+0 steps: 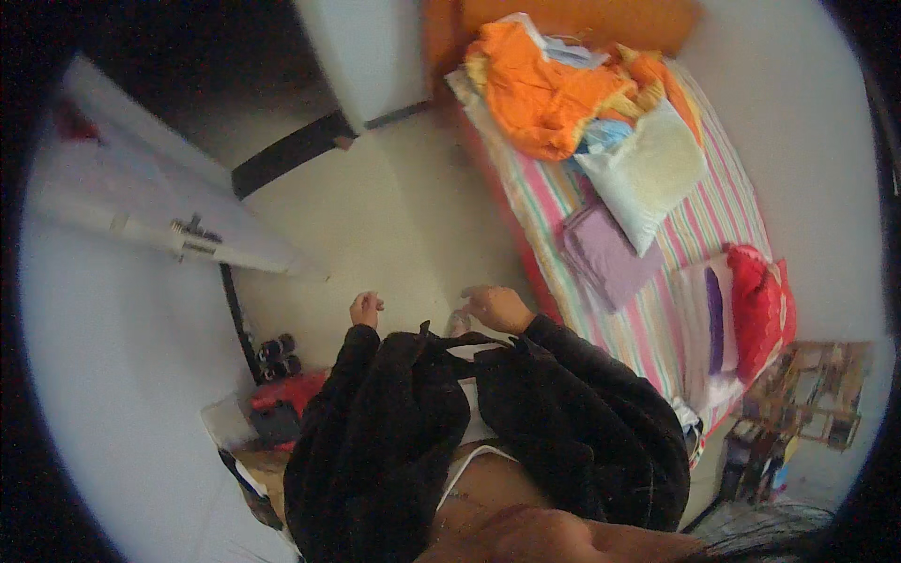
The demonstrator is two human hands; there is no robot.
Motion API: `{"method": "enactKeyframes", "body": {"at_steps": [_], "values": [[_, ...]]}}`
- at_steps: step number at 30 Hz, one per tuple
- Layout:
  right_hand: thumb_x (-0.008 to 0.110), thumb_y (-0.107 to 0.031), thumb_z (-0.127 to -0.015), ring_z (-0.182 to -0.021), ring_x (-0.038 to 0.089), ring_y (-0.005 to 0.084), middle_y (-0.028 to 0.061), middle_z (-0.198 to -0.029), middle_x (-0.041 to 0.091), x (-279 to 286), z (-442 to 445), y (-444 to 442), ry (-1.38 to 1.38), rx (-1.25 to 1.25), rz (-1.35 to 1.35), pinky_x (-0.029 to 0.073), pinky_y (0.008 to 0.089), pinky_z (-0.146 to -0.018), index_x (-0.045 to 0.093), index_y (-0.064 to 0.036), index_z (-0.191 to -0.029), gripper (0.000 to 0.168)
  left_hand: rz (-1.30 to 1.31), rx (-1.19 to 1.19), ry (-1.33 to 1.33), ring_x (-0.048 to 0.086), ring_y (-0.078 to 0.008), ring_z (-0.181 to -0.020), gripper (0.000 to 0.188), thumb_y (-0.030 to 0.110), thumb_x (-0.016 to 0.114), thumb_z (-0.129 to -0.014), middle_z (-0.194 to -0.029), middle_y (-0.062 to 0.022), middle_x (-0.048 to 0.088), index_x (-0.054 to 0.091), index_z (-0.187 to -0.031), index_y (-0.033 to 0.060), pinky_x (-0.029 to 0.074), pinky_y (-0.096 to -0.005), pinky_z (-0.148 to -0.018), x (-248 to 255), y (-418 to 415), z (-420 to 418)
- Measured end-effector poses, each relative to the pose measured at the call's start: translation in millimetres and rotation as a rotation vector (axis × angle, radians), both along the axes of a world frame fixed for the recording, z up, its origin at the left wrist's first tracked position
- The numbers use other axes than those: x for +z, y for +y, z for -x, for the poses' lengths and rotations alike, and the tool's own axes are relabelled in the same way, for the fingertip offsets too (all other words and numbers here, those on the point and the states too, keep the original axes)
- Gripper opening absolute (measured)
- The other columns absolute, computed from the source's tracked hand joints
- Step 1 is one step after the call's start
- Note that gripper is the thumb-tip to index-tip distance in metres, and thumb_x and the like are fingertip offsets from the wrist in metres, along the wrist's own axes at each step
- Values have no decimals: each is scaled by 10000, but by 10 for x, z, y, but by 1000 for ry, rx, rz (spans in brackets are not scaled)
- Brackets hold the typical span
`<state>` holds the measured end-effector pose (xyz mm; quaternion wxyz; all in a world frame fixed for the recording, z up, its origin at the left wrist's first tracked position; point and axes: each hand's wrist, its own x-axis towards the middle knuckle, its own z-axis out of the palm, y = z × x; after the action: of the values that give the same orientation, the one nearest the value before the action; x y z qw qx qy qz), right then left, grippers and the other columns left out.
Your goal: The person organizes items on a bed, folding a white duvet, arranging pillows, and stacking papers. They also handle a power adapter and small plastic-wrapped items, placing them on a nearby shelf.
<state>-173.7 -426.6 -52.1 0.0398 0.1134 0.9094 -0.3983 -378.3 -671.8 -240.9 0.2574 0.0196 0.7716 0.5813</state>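
My left hand [366, 310] hangs in front of me over the pale floor [380, 211], its fingers loosely curled and nothing seen in it. My right hand [498, 308] is held out beside the bed's near edge, fingers partly bent, with no object visible in it. On the striped bed sheet [535, 190] lie a rumpled orange quilt [535, 84], a white pillow [647, 169] tilted across the middle, and a folded mauve cloth [609, 253] partly under the pillow. Toward the wall side rests a red bundle [759, 310], with folded cloths [714, 317] beside it.
A white door [155, 190] with a metal handle stands ajar at the left, near a dark doorway [281, 84]. Dark shoes or similar items [278, 355] and a red object [295, 394] sit by the left wall. Cluttered shelves [809, 394] are at the lower right.
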Motion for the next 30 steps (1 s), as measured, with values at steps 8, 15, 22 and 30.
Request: {"method": "enactKeyframes", "body": {"at_steps": [8,15,22,30], "values": [[584,-262,-819,-793,628,302,110,-846,664,-352,-571,935,-120,-367,35,485,415,-679,588,-83,-1044,288,-20,-426,86,590,-146,-638,150,101,527,-885,-730,-84,619,576,-938,-30,498,-285,-621,194,1579,313],[599,-243,-807,-812,621,313,127,-906,648,-522,-248,1915,-159,-466,90,482,411,-700,585,-46,-1070,329,17,-430,24,588,-145,-621,139,96,518,-883,-711,-80,615,588,-915,-19,497,-277,-610,-83,2773,1070],[629,-236,-793,-857,624,262,149,-1019,620,-984,383,3591,-219,-752,138,487,366,-737,555,-46,-1124,389,-32,-393,-46,591,-153,-668,111,111,539,-875,-785,-75,622,592,-909,20,497,-290,-633,-756,4674,2214],[655,-235,-764,-901,589,320,192,-1073,552,-1739,1246,5366,-155,-1034,113,478,389,-741,486,-27,-1179,494,363,-576,199,492,-294,-1097,603,316,681,-767,-1217,-180,480,427,-1227,19,399,-363,-925,-437,7169,3293]]}}
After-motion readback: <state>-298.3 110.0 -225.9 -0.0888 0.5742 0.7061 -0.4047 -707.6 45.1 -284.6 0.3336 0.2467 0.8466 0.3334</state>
